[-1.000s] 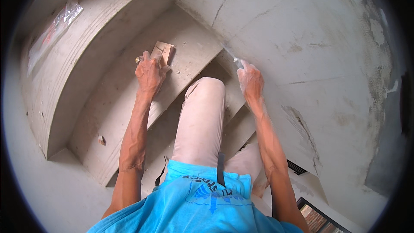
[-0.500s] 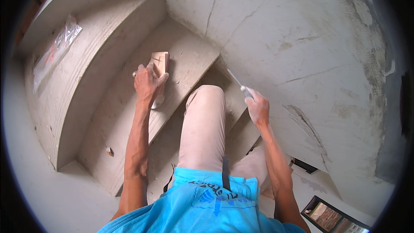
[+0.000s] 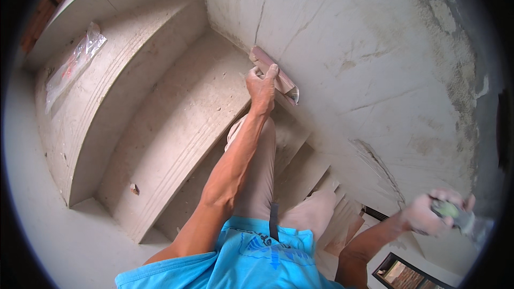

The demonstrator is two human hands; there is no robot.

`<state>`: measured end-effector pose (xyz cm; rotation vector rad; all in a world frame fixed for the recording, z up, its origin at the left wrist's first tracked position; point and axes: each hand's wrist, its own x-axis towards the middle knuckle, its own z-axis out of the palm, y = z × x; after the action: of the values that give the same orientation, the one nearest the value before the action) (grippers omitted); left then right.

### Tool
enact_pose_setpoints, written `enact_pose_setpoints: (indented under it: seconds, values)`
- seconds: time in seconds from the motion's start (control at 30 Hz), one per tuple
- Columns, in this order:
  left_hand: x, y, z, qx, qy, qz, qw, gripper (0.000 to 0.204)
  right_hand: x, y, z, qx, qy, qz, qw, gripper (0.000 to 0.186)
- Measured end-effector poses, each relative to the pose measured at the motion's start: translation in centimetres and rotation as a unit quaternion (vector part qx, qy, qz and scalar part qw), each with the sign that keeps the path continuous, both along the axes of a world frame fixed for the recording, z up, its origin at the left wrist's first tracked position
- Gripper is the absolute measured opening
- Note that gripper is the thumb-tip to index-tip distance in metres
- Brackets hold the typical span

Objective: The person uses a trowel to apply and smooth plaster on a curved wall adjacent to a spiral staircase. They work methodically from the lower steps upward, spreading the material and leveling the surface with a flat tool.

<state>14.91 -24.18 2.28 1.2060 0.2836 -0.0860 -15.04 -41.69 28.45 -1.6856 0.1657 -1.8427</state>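
Note:
My left hand point(image 3: 262, 90) is closed round a sanding block point(image 3: 286, 82), long and narrow with pinkish-brown faces and a curled, shiny lower end. The block lies slantwise at the grey plastered wall point(image 3: 342, 37), just above the stair edge; whether it presses on the wall I cannot tell. Out at the lower right, my right hand point(image 3: 424, 215) grips a putty knife point(image 3: 448, 210) by its greenish-grey handle. The wide blade points away to the right and is smeared by motion. A dark crack point(image 3: 377, 163) runs down the wall between my hands.
Dusty curved stairs point(image 3: 176, 112) rise at the left and drop away under my legs. A clear plastic bag point(image 3: 75, 67) lies on an upper tread, and a small rubble piece point(image 3: 134, 189) on a lower one. A dark-framed window point(image 3: 399, 273) shows at the lower right.
My left hand has carried the sanding block from above the tread rightward to the wall. The right hand has swung down and right with the putty knife, away from the wall by my knee.

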Motion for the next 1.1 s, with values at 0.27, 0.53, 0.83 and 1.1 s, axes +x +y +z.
enact_pose_setpoints:
  seconds: [0.27,0.53,0.83,1.1]
  values:
    - [1.0,-2.3,-5.1,0.001,-0.022,0.02,1.0,0.056,-4.5,-9.6,8.2,-0.026,-0.024,0.05,0.998,0.073]
    - [1.7,-0.4,2.6,-0.073,0.021,-0.016,0.997,0.063,-1.8,-12.9,9.1,-0.003,-0.001,-0.01,1.0,0.075]
    - [-1.0,-3.3,-3.1,0.013,-0.006,-0.011,1.0,0.054,-1.4,-13.2,8.7,0.002,-0.018,-0.025,1.0,0.072]
    - [-3.7,-3.2,-2.9,0.054,-0.039,-0.005,0.998,0.048,0.2,-12.8,8.5,0.019,-0.068,-0.088,0.994,0.065]
